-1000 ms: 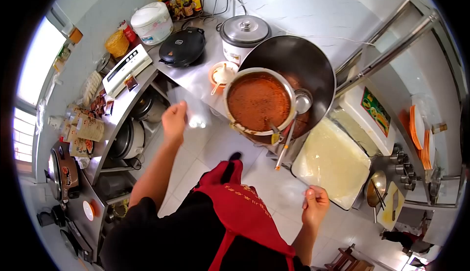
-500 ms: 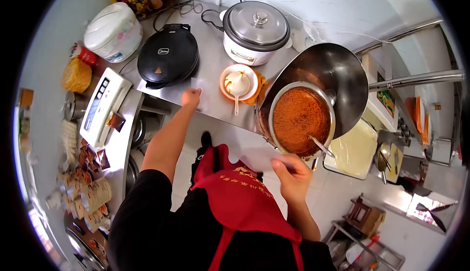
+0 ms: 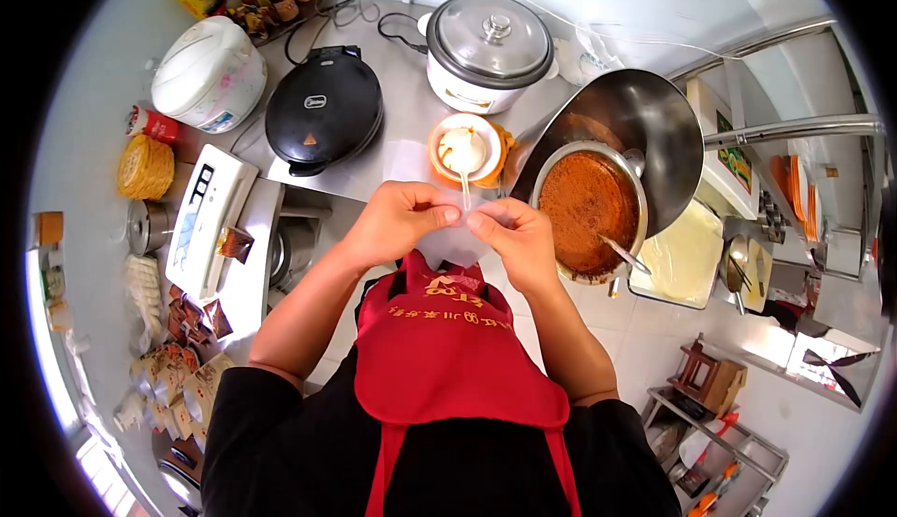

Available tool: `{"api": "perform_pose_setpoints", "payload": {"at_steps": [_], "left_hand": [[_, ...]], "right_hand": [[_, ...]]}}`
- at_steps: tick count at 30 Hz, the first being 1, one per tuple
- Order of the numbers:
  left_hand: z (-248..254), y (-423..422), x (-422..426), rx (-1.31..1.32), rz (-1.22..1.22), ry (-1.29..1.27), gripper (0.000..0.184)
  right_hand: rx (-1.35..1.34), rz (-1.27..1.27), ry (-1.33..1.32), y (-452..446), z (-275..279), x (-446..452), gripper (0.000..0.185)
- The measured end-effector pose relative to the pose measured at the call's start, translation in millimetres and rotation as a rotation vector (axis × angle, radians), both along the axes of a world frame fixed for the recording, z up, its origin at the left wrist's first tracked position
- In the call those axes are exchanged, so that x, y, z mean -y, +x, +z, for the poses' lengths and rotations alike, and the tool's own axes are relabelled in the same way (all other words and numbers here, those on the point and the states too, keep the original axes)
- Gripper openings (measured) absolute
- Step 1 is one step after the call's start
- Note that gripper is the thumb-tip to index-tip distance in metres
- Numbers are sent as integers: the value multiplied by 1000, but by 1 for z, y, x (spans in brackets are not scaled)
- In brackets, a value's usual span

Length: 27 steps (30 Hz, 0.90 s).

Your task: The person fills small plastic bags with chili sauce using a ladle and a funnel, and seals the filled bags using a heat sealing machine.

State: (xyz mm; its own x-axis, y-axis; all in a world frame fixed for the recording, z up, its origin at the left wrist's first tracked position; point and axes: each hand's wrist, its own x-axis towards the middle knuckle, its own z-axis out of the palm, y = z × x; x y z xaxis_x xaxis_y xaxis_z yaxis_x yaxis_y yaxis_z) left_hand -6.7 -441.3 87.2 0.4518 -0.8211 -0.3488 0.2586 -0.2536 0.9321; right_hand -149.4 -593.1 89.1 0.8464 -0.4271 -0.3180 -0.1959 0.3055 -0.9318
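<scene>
Close together above the counter's front edge, my left hand and my right hand pinch a translucent plastic bag between thumbs and fingers. The bag hangs down in front of my red apron. Just beyond my fingertips a white bowl sits on an orange cloth. In it rests a white ladle, its handle pointing toward me. To the right of my right hand, a steel pot of red-brown ground seasoning holds a metal spoon.
A black electric griddle and a lidded rice cooker stand on the counter. Behind the seasoning pot is a large tilted steel basin. A white scale stands at the left, and a pale tray is at the right.
My left hand has come from the counter edge toward the middle, and my right hand has moved up and left. They now meet at the plastic bag.
</scene>
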Motion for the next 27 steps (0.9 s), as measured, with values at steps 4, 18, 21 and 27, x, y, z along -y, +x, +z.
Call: {"api": "perform_pose_setpoints", "payload": {"at_steps": [4,18,21,27], "left_hand": [[2,-14,2,5,244,-56,9],[-24,-39,-2,-21,327,98,15],[-28,-52,-15,-41,408,67,17],[-48,-23,-31,-13,358,125,10]], "right_hand": [[137,69,86,0,-1,0,17],[215,-28,203,-14,-66,-10,11],[189,-7,293,-12,-79,-23,11],[-28,-35,216,-4,-108,-34,24]]}}
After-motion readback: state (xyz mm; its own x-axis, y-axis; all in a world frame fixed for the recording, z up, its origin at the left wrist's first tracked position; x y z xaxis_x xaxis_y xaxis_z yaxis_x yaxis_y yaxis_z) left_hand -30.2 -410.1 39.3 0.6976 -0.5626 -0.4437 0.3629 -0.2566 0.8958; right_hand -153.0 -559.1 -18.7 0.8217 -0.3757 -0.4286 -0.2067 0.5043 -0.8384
